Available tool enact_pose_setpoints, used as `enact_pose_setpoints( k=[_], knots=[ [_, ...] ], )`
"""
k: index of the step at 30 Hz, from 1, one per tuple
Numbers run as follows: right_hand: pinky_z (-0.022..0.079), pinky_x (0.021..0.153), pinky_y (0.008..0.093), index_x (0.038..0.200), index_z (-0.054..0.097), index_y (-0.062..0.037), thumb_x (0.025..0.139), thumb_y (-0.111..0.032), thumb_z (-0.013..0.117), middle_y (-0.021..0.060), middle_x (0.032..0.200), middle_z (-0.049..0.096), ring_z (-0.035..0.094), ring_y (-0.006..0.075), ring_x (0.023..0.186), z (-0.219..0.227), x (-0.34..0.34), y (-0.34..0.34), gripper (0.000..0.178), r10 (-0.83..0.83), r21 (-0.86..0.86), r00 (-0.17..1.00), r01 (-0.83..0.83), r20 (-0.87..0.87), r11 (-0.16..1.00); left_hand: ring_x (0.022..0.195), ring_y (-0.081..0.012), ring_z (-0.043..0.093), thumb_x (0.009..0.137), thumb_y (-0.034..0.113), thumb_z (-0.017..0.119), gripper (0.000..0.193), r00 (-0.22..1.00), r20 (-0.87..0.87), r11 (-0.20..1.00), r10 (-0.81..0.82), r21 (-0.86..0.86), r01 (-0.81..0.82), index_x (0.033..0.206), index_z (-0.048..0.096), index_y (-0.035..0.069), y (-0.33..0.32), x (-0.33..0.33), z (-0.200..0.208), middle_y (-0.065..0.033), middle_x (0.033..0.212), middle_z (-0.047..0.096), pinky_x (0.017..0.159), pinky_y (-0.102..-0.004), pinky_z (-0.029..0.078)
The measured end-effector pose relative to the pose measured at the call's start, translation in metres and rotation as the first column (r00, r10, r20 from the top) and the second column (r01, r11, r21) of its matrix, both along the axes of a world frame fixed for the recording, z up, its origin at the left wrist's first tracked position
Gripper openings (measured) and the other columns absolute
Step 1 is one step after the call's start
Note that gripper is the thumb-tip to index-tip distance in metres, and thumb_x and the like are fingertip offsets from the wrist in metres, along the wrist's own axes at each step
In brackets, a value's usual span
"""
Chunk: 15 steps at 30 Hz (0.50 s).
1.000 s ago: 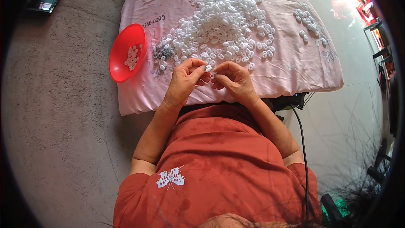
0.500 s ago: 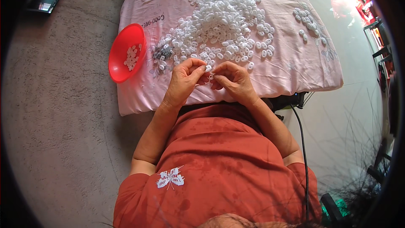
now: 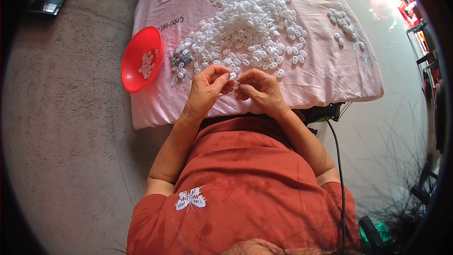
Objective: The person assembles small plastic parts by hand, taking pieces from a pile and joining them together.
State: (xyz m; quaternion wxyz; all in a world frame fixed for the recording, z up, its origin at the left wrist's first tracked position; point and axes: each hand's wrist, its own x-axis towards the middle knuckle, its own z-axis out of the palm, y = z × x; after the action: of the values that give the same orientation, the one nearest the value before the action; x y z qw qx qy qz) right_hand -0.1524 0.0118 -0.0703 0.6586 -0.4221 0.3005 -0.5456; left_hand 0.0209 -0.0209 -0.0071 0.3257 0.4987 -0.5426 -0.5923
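Near the front edge of the pink cloth, both hands meet with their fingertips close together. My left hand (image 3: pixel 206 89) is closed in a pinch on a small white oval plastic piece (image 3: pixel 232 76). Opposite it, my right hand (image 3: pixel 263 90) pinches another small white piece (image 3: pixel 236 85), mostly covered by its fingers. Whether the two pieces touch, I cannot tell. Just beyond my hands spreads a large heap of white oval two-holed plastic pieces (image 3: pixel 250 19). To the left, a red bowl (image 3: pixel 130 73) leans at the cloth's edge with several white pieces inside.
A pink printed cloth (image 3: pixel 321 75) covers the work surface. At the far right lies a smaller group of white pieces (image 3: pixel 343 22). A dark grey tangled bit (image 3: pixel 181 58) sits by the heap's left side. A black cable (image 3: pixel 338 160) runs down on the right.
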Motion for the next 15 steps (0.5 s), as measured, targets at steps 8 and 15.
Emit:
enact_pose_setpoints(
  k=[8,15],
  knots=[
    [0.054,0.066,0.0233,0.103,0.059,0.0007,0.092,-0.003,0.060,0.0055,0.086,0.066,0.066,0.0113,0.076,-0.0006,0.0001,-0.0005,0.012,-0.008,-0.007,1.000,0.008,-0.023,1.000,0.070,-0.0092,0.063,0.096,0.010,0.055,0.013,1.000,0.022,1.000,0.003,-0.019,-0.003,0.104,0.059,0.001,0.0010,-0.0024,0.0001,-0.0049,0.082,0.067,0.063,-0.0215,0.050],
    [0.054,0.066,0.0232,0.103,0.059,0.0010,0.091,-0.002,0.060,0.0055,0.084,0.066,0.066,0.0110,0.075,0.0006,-0.0004,-0.0004,0.012,-0.004,-0.009,1.000,0.004,-0.024,1.000,0.071,-0.0075,0.062,0.095,0.009,0.056,0.012,0.999,0.042,0.999,0.001,-0.037,0.000,0.103,0.060,0.001,0.0022,-0.0027,-0.0002,-0.0032,0.082,0.066,0.065,-0.0212,0.050]
  ],
)
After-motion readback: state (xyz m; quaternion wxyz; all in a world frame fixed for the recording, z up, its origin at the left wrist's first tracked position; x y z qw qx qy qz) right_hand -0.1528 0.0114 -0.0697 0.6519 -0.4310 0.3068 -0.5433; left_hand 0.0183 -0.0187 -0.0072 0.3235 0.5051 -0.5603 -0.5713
